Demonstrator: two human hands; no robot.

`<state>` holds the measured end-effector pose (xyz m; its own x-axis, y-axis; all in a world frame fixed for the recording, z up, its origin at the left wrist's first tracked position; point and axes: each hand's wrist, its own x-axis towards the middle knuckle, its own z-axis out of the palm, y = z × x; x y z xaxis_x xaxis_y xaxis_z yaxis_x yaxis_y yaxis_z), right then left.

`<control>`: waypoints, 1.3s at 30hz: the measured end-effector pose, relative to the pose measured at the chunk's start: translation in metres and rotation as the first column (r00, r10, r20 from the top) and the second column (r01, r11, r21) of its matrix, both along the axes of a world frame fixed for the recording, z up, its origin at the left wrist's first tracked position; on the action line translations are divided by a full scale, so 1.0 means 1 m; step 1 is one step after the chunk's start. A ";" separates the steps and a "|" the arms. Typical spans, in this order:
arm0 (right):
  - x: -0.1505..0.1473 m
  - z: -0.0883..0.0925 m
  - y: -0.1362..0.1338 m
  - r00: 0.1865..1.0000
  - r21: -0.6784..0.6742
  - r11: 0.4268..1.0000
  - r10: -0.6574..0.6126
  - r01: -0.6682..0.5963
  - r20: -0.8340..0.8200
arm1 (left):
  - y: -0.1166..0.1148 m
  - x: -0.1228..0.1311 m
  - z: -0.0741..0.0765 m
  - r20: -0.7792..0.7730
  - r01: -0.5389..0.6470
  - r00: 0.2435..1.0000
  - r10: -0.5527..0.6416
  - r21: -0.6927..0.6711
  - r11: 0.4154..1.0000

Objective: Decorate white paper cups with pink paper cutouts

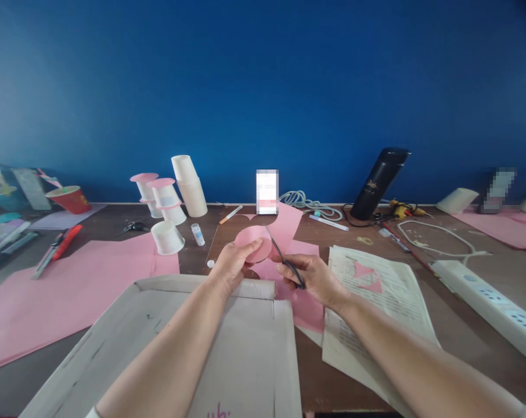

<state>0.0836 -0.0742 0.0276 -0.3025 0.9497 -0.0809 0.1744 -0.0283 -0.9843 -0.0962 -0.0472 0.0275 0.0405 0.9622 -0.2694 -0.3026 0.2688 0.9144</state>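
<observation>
Pinched between the thumb and fingers of my left hand (pixel 233 262) is a piece of pink paper (pixel 248 237) with a rounded outline. My right hand (pixel 312 277) grips a pair of dark-handled scissors (pixel 294 270), whose blades lie against the right edge of that paper. A pink offcut (pixel 291 223) stands up just behind the blades; whether it still joins the rounded piece I cannot tell. Below my hands, more pink paper (pixel 309 310) lies on the table, partly covered by a white board (pixel 245 360).
White paper cups (pixel 191 188), some with pink discs (pixel 162 183), stand at the back left beside a glue stick (pixel 197 234). Pink sheets (pixel 84 284) and a utility knife (pixel 67 242) lie left. Rightward are a black flask (pixel 378 183), printed pages (pixel 393 284) and a power strip (pixel 493 302).
</observation>
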 end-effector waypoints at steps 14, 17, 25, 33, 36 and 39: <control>0.001 -0.001 0.001 1.000 -0.011 1.000 0.004 -0.004 -0.007 | 0.002 -0.004 -0.001 -0.031 0.071 0.997 -0.070 0.010 0.997; 0.002 0.000 0.001 1.000 0.001 1.000 0.010 -0.010 -0.001 | 0.001 -0.004 0.000 -0.036 0.086 0.996 -0.085 0.014 0.996; 0.001 0.001 0.000 1.000 0.025 1.000 0.004 -0.004 0.005 | 0.001 -0.005 0.000 -0.017 0.073 0.997 -0.073 0.022 0.997; 0.000 0.002 -0.002 1.000 0.028 1.000 -0.002 0.001 0.006 | 0.001 -0.005 0.000 -0.010 0.077 0.997 -0.077 0.014 0.997; 0.001 0.001 -0.001 1.000 0.038 0.999 0.004 -0.005 0.012 | 0.001 -0.005 0.001 -0.008 0.076 0.997 -0.076 0.024 0.997; 0.002 -0.001 -0.001 1.000 0.045 0.999 0.014 -0.014 0.018 | 0.001 -0.005 0.001 -0.002 0.075 0.997 -0.075 0.033 0.997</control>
